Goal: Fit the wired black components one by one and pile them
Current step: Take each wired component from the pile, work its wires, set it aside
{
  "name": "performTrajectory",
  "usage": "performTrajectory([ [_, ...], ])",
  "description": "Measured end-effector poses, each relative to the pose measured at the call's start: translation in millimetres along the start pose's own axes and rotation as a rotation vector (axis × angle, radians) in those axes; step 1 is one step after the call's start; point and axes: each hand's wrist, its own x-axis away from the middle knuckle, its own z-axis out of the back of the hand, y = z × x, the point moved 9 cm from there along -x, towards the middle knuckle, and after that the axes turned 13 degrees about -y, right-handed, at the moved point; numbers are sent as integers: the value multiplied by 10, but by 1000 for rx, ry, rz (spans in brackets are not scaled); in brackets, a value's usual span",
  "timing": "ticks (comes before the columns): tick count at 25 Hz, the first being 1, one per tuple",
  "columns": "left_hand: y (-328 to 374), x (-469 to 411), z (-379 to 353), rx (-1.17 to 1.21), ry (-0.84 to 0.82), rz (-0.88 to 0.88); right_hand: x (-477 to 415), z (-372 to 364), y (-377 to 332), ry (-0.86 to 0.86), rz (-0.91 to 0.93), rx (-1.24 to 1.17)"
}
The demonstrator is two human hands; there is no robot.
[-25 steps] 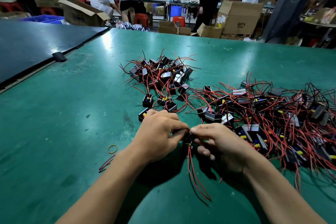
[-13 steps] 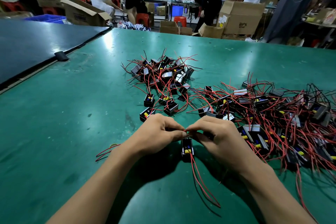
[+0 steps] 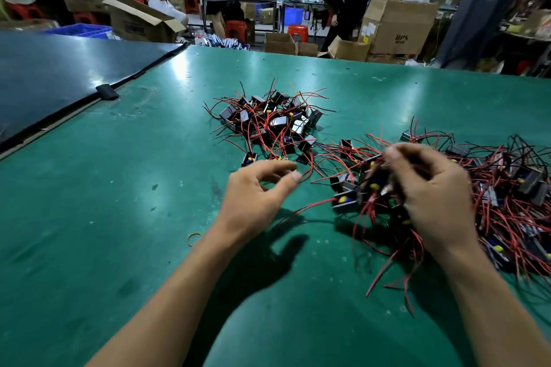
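The hands, joined together half a second ago, are now parted. The left hand (image 3: 259,191) is held empty, fingers loose, at 6 o'clock of the small pile (image 3: 268,125) of wired black components. The right hand (image 3: 432,197) has been moved into the large heap (image 3: 507,197) at 3 o'clock; it is blurred, so its grip cannot be told.
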Motion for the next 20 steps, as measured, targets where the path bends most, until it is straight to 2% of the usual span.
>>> performTrajectory([
  [2, -115, 14, 324, -271, 230, 60, -14, 347, 80, 198, -67, -75],
  [3, -229, 8, 392, -366, 241, 138, 5, 481, 159, 302, -129, -91],
  [5, -477, -35, 371, -489, 104, 292, 102, 676, 191, 502, -189, -48],
  [7, -578, -57, 302, -524, 2, 333, 205, 695, -56, 599, -70, 94],
  [8, -574, -59, 296, -500, -10, 337, 241, 569, -266, 564, 56, 173],
  [9, -560, -53, 298, -470, -14, 347, 262, 334, -476, 459, 195, 250],
  [11, -555, -47, 303, -463, -48, 387, 272, -374, -751, 67, 393, 382],
  [12, -559, -44, 297, -480, -87, 408, 267, -759, -739, -173, 384, 429],
  [13, -563, -33, 292, -497, -131, 429, 261, -1105, -613, -405, 295, 473],
  [14, -567, -19, 294, -508, -178, 452, 272, -1375, -408, -596, 147, 532],
  [15, -574, 1, 293, -507, -227, 479, 277, -1530, -167, -713, -11, 615],
  [17, -595, 49, 281, -475, -323, 538, 198, -1580, 109, -731, -173, 717],
  [20, -589, 64, 273, -431, -399, 549, -28, -1564, 139, -591, -190, 680],
])
